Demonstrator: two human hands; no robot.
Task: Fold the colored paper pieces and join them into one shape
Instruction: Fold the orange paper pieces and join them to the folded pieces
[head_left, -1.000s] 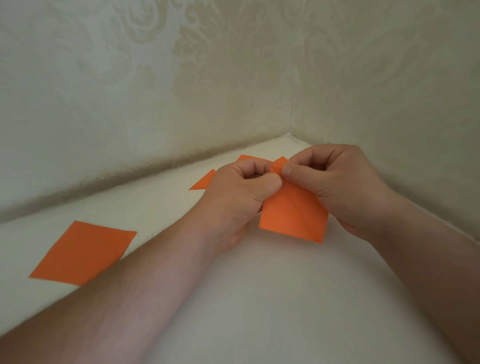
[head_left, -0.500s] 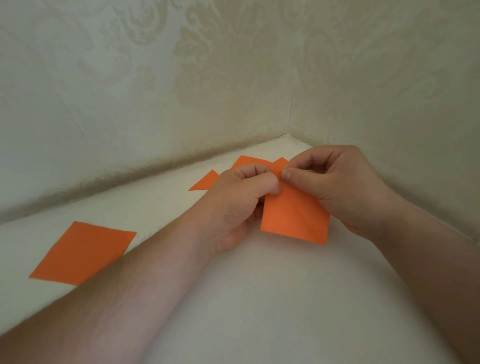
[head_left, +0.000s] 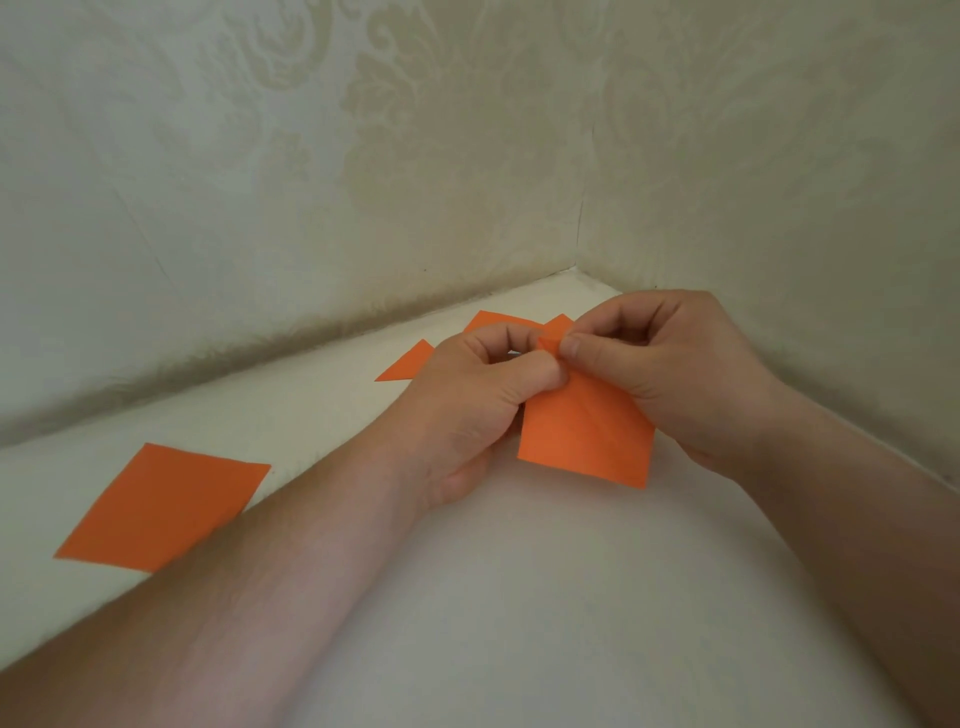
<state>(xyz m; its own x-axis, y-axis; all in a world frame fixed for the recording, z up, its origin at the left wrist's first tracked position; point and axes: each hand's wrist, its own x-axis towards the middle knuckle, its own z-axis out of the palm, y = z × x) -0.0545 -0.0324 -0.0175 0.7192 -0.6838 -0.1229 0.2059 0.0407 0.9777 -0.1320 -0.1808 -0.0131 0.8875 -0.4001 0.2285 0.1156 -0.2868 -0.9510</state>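
I hold an orange paper piece (head_left: 587, 436) above the white surface, near the corner of the walls. My left hand (head_left: 467, 400) pinches its upper corner between thumb and curled fingers. My right hand (head_left: 670, 374) pinches the same corner from the right, thumb against forefinger, where a small fold stands up. The lower part of the sheet hangs free and shows faint crease lines. Another flat orange sheet (head_left: 161, 506) lies at the left by my forearm. More orange paper (head_left: 408, 362) lies behind my left hand, partly hidden.
The white surface (head_left: 519, 597) runs into a corner formed by two pale patterned walls (head_left: 363, 156). The right wall passes close beside my right forearm.
Both hands stay pinched on the top corner. The fingertips have shifted slightly, and the held sheet has barely moved.
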